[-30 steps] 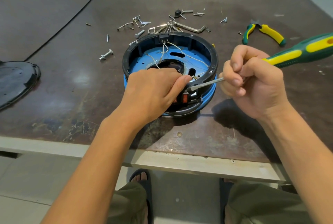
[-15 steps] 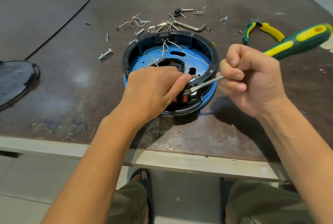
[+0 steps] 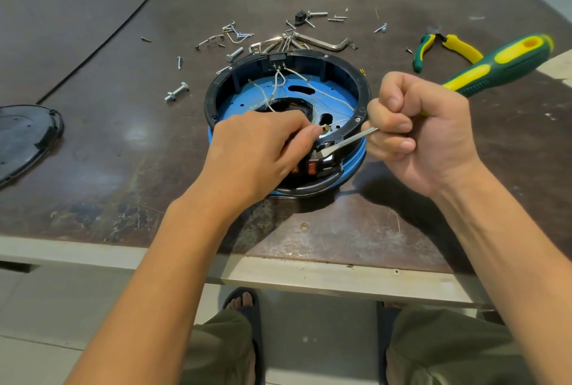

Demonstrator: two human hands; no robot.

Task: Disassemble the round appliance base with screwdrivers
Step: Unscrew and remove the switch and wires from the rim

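The round appliance base [image 3: 343, 75], a black ring over a blue shell with white wires inside, lies open on the brown table. My left hand [image 3: 257, 152] reaches over its near rim and pinches a white wire end with a small metal terminal [image 3: 326, 127]. My right hand [image 3: 424, 133] grips a green and yellow flat screwdriver [image 3: 498, 67] in a fist. Its metal blade [image 3: 343, 141] slants down to the black switch block with red rocker switches [image 3: 311, 168] at the near rim. My left hand hides part of that block.
Loose screws, bolts and hex keys [image 3: 322, 42] lie scattered behind the base. Green and yellow pliers [image 3: 448, 45] lie at the back right. A black round cover [image 3: 24, 140] rests at the left edge. A bolt [image 3: 176, 92] lies left of the base. The table's front edge [image 3: 309, 276] is near.
My right hand lifted slightly and tilted the screwdriver handle higher, the blade tip sliding lower toward the switch block. My left hand shifted a little, the wire terminal now showing at its fingertips.
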